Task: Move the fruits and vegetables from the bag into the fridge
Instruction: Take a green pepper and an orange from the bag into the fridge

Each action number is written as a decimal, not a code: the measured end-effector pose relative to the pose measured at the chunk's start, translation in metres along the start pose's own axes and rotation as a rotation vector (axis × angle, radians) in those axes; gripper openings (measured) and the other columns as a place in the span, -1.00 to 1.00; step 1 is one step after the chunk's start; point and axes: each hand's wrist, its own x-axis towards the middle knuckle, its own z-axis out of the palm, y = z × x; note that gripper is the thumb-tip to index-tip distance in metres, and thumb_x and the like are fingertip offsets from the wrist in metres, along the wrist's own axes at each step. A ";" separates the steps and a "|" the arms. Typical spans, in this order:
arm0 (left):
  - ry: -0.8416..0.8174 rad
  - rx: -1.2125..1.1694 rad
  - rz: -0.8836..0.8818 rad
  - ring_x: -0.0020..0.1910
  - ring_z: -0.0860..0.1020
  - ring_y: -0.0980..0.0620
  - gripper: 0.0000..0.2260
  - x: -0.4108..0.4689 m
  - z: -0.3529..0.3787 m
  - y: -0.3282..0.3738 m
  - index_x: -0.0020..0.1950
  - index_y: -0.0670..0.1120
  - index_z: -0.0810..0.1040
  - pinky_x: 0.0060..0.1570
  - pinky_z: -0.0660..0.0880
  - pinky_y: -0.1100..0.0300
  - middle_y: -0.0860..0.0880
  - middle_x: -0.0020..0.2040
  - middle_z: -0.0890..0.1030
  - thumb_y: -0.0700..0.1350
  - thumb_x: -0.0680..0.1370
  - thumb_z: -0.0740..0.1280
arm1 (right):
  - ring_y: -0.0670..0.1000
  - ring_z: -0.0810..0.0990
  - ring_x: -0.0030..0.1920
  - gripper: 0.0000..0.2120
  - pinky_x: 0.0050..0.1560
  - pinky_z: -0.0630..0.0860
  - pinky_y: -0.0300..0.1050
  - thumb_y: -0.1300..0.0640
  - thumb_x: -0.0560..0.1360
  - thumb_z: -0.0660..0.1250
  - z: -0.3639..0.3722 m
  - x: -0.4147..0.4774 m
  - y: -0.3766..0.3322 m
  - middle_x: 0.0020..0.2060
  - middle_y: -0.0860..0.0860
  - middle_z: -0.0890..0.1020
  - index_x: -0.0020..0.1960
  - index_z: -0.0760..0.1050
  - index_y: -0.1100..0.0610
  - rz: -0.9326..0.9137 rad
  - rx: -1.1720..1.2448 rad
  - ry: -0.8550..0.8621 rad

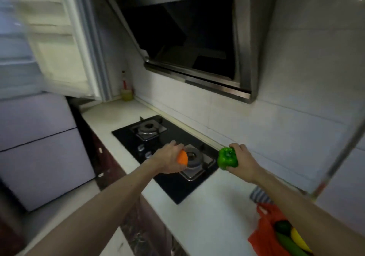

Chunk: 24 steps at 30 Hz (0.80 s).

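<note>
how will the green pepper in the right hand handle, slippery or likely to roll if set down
The green pepper looks glossy, so it is probably a bit slippery, though the right hand curls round it. Its lobed, blocky shape suggests it would wobble rather than roll far.

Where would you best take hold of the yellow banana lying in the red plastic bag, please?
Probably around the exposed middle of the yellow banana, reaching down through the open top of the red plastic bag: it lies slanted beside the long green cucumber, with its upper side uncovered.
</note>
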 end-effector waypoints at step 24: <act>0.230 0.014 -0.503 0.18 0.43 -0.11 -0.43 -0.253 -0.115 -0.325 0.37 -0.03 0.31 0.12 0.47 0.01 -0.09 0.24 0.39 0.14 0.45 0.38 | 0.01 0.35 0.26 -0.32 0.28 0.39 -0.08 0.14 0.41 0.44 0.146 0.091 -0.401 0.27 -0.02 0.27 0.43 0.19 0.00 -0.635 0.027 -0.147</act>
